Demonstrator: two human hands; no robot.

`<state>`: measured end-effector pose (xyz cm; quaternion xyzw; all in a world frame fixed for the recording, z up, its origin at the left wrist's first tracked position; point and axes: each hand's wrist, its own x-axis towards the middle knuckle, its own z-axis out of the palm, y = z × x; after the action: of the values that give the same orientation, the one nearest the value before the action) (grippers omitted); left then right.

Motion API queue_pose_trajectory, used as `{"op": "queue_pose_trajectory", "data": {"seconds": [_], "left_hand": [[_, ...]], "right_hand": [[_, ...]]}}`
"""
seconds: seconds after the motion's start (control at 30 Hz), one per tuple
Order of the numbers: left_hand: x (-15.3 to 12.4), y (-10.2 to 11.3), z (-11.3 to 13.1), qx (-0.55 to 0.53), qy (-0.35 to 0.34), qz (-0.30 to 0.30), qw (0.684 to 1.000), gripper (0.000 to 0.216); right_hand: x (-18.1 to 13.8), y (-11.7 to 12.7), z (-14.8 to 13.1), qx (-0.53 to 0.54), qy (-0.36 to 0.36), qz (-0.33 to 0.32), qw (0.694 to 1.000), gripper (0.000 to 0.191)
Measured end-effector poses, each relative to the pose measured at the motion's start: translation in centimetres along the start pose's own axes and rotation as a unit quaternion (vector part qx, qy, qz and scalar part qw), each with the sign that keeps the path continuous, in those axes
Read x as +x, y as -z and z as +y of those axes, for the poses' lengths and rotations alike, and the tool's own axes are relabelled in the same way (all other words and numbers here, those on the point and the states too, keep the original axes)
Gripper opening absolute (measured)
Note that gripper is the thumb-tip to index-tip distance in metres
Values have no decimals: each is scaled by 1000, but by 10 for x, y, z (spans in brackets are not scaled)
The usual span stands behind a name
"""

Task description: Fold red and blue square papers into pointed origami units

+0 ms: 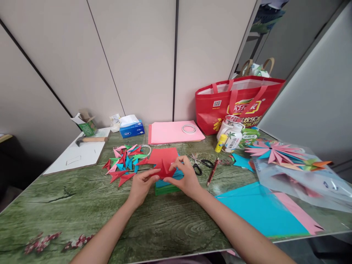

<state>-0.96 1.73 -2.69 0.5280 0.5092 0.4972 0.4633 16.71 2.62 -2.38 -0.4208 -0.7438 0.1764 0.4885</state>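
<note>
While both hands work at worktop (82,209) centre, the red sheet (164,161) sits between them on a small stack (167,187) of green and blue sheets.

Head view only:
- Left hand (141,185): fingers pinched on the sheet's 7 o'clock edge.
- Right hand (185,178): fingers closed on a raised flap at the sheet's 4 o'clock side, thumb on top.
- Progress, my read: sheet partly folded. One pointed flap is up near the front, the back half still lies flat. Most folds are left.
- Done pile: folded darts (125,163) in red, pink, blue and green at 9 o'clock of the sheet, just beside it.
- Orientation: flap tip points roughly to 6 o'clock, toward the person. Flat part looks near-square, so I can't tell its long axis.
- Scissors (198,164) and pen (212,171) at 3 o'clock, near the right hand. Pink paper (170,132) at 12 o'clock, well apart.
</note>
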Motion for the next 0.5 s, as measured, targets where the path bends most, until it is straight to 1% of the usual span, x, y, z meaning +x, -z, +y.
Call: {"op": "queue_pose_trajectory", "data": {"seconds": [0.1,0.17,0.3,0.37,0.43,0.5], "left_hand": [[0,0,0,-5,0,-10,1000,23],[-1,0,0,-2,-4,-16,1000,23],[-2,-1,5,22,-20,-33,999,21],[-3,-2,7,5,-9,-35,999,24],[-3,-2,8,-26,3,-21,999,26],[-2,-2,7,-61,16,-4,998,24]], "right_hand": [[1,-1,1,50,20,-56,997,29],[1,-4,3,87,0,-82,993,26],[0,-10,8,122,-64,-63,989,17],[1,-10,9,132,-84,-52,986,16],[2,-9,9,140,-97,-47,984,14],[3,-7,9,144,-103,-43,983,12]]}}
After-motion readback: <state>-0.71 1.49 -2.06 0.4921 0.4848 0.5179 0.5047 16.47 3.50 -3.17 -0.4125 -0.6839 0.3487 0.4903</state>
